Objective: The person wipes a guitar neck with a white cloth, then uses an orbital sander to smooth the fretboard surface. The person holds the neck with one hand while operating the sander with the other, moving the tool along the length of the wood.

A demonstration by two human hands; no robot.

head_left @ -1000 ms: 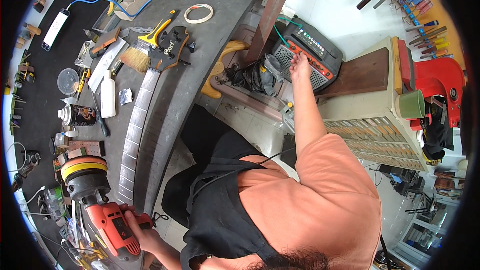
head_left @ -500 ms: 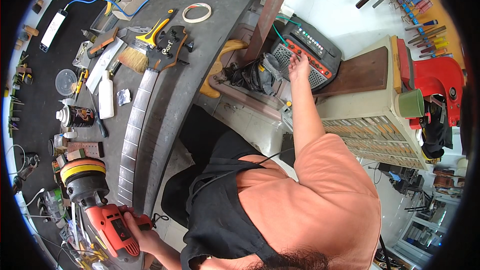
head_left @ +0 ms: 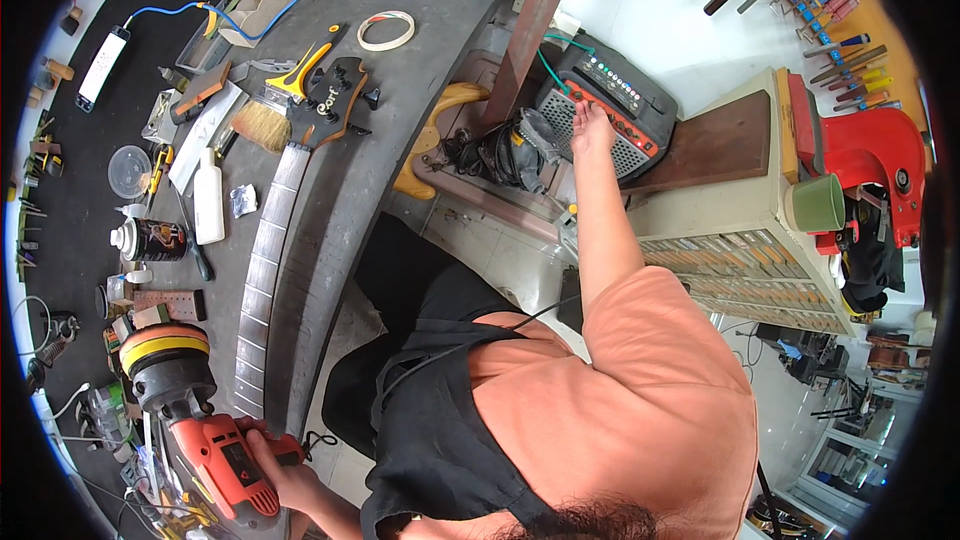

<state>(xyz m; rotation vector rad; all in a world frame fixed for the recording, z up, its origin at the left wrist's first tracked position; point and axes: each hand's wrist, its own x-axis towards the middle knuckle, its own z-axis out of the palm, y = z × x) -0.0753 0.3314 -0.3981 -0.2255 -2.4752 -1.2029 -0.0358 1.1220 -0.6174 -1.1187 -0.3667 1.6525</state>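
My left hand (head_left: 262,455) is wrapped round the handle of a red power polisher (head_left: 222,460), whose black head carries a round yellow-and-orange pad (head_left: 165,348) facing up and away. Beside the tool, a guitar neck (head_left: 268,270) with metal frets and a dark headstock (head_left: 332,105) lies along the bench edge. Out to the right, my right hand (head_left: 592,130) is at the front of an amplifier (head_left: 615,105), close to the knobs on its orange panel. The fingers there look loosely extended; whether a fingertip touches a knob is hard to see.
On the dark bench (head_left: 420,40) lie a brush (head_left: 262,125), a white bottle (head_left: 208,200), a spray can (head_left: 155,238) and a tape roll (head_left: 386,31). A metal post (head_left: 530,35) rises beside the amplifier. A drawer cabinet (head_left: 735,230) stands right, with a red machine (head_left: 880,165) beyond.
My right hand has shifted slightly left at the amplifier panel, and its fingers have loosened from a pinch at a knob. My left hand keeps its hold on the polisher.
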